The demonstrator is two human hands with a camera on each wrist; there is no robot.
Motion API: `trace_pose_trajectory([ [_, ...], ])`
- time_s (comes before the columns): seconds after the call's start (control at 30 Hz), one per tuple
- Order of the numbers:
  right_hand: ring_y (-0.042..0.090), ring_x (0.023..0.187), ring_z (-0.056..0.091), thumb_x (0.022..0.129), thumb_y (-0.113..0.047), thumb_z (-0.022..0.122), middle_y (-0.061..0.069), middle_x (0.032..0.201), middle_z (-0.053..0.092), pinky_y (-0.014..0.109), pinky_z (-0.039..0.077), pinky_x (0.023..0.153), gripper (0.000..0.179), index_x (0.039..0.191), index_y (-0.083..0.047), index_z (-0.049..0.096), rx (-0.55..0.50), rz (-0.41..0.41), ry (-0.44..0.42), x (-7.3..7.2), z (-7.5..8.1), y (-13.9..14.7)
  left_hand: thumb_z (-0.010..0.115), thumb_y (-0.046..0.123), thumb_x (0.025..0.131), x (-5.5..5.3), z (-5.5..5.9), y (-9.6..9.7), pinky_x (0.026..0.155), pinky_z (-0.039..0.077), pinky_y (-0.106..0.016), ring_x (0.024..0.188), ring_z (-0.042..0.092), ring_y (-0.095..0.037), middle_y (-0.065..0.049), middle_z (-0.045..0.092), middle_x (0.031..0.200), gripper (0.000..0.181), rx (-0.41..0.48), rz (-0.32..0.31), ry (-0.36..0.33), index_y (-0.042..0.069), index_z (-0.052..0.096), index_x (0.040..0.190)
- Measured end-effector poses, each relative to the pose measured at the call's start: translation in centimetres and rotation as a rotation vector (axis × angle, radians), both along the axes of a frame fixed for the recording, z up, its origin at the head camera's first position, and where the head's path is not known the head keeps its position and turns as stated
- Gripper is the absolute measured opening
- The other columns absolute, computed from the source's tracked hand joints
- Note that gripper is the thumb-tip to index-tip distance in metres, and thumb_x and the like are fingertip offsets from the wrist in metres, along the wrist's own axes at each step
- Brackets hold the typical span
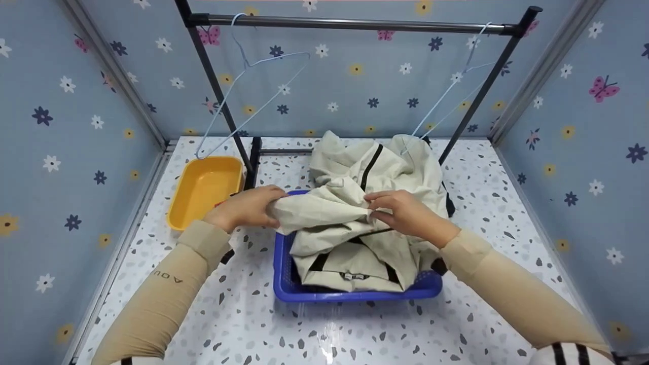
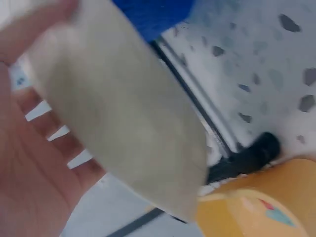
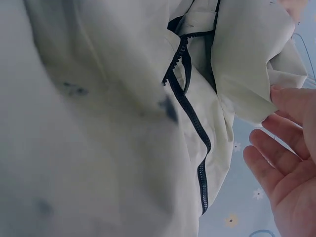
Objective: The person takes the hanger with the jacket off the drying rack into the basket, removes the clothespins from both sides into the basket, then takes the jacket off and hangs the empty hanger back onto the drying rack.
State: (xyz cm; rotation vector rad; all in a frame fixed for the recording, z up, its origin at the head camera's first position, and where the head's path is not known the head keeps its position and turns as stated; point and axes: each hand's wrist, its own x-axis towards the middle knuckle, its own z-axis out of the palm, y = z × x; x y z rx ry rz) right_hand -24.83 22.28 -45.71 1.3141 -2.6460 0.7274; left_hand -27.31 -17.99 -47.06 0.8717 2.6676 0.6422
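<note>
A cream jacket [image 1: 405,157] with black zips lies heaped in a blue basket [image 1: 355,297] in the head view, its collar toward the front rim. My left hand [image 1: 248,207] holds the end of a sleeve [image 1: 317,212] beyond the basket's left side. In the left wrist view the thumb lies over the sleeve [image 2: 123,108] and the fingers are behind it. Farther along the same sleeve, my right hand [image 1: 408,213] pinches the cloth between thumb and forefinger. The right wrist view shows this hand [image 3: 291,148] at a fold, with a black zip [image 3: 190,116] beside it.
Behind the basket stands a dark clothes rack [image 1: 355,23]. One pale blue hanger [image 1: 247,66] hangs at its left end and another hanger [image 1: 466,68] at its right. A yellow basin [image 1: 203,190] sits on the speckled surface [image 1: 243,304] at the left. Patterned walls enclose the sides.
</note>
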Motion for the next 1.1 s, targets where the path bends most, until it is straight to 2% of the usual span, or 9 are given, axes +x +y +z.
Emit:
trace_pose_trajectory([
  [0.07,0.040,0.117,0.076,0.096,-0.003,0.080,0.021,0.129,0.077,0.053,0.062,0.099,0.007,0.103,-0.002,0.081,-0.019,0.001,0.002,-0.1,0.0,0.1,0.082,0.012,0.094,-0.2,-0.3,-0.5,0.104,0.057,-0.051,0.110,0.070,-0.031,-0.011,0.077,0.124,0.028,-0.002,-0.012,0.067,0.009,0.078,0.121],
  [0.13,0.041,0.116,0.076,0.096,-0.002,0.080,0.022,0.127,0.078,0.054,0.062,0.099,0.007,0.103,-0.001,0.081,-0.042,0.011,0.018,-0.3,0.2,0.2,0.076,0.010,0.099,-0.3,-0.3,-0.7,0.090,0.059,-0.049,0.093,0.069,-0.027,-0.009,0.079,0.104,0.005,0.006,-0.018,0.152,0.008,0.079,0.103],
  [0.2,0.041,0.115,0.077,0.096,-0.001,0.080,0.022,0.126,0.078,0.054,0.063,0.097,0.009,0.105,0.000,0.081,-0.064,0.024,0.039,-0.4,0.4,0.4,0.072,0.010,0.102,-0.3,0.1,-0.7,0.082,0.058,-0.048,0.083,0.068,-0.027,-0.009,0.079,0.094,0.010,0.033,-0.006,0.234,0.007,0.077,0.095],
  [0.4,0.041,0.116,0.077,0.092,0.007,0.080,0.021,0.131,0.077,0.051,0.065,0.090,0.011,0.099,0.000,0.081,-0.053,0.065,0.052,-0.4,0.8,1.2,0.068,0.012,0.104,0.6,2.0,0.6,0.086,0.063,-0.052,0.092,0.078,-0.033,-0.012,0.083,0.104,0.016,0.196,0.069,0.444,0.006,0.082,0.110],
  [0.53,0.040,0.116,0.077,0.091,0.014,0.075,0.020,0.129,0.078,0.050,0.065,0.091,0.016,0.099,0.001,0.079,-0.016,0.090,0.020,-0.2,0.6,1.4,0.067,0.009,0.105,1.8,2.7,2.6,0.091,0.065,-0.050,0.101,0.081,-0.032,-0.010,0.084,0.113,0.023,0.272,0.001,0.497,0.010,0.083,0.121],
  [0.67,0.037,0.115,0.077,0.092,0.018,0.068,0.018,0.128,0.078,0.049,0.064,0.096,0.035,0.120,0.000,0.075,0.021,0.086,-0.006,0.0,0.3,1.5,0.065,0.003,0.104,3.1,2.6,4.9,0.098,0.063,-0.049,0.112,0.079,-0.033,-0.011,0.081,0.124,0.032,0.249,-0.133,0.470,0.011,0.080,0.131],
  [0.8,0.039,0.138,0.065,0.092,0.005,0.067,0.016,0.152,0.065,0.056,0.054,0.113,0.056,0.147,-0.009,0.066,0.107,0.104,-0.066,0.3,0.3,1.8,0.063,0.007,0.104,4.3,2.0,7.0,0.101,0.062,-0.049,0.117,0.078,-0.031,-0.010,0.080,0.128,0.033,0.176,-0.223,0.407,0.011,0.079,0.133],
  [0.97,0.040,0.161,0.038,0.107,-0.038,0.064,0.009,0.174,0.043,0.062,0.033,0.130,0.054,0.157,-0.020,0.060,0.274,0.137,-0.245,0.9,0.3,1.6,0.062,0.027,0.110,5.1,1.2,8.6,0.113,0.055,-0.049,0.131,0.070,-0.031,-0.009,0.072,0.144,0.037,0.034,-0.338,0.221,0.015,0.073,0.143],
  [1.1,0.043,0.162,0.035,0.109,-0.049,0.057,0.009,0.173,0.042,0.064,0.028,0.131,0.055,0.158,-0.023,0.059,0.399,0.146,-0.348,1.1,-0.2,1.5,0.055,0.044,0.113,5.5,0.6,9.1,0.127,0.041,-0.051,0.151,0.053,-0.034,-0.013,0.054,0.165,0.050,-0.117,-0.374,0.020,0.020,0.062,0.156],
])
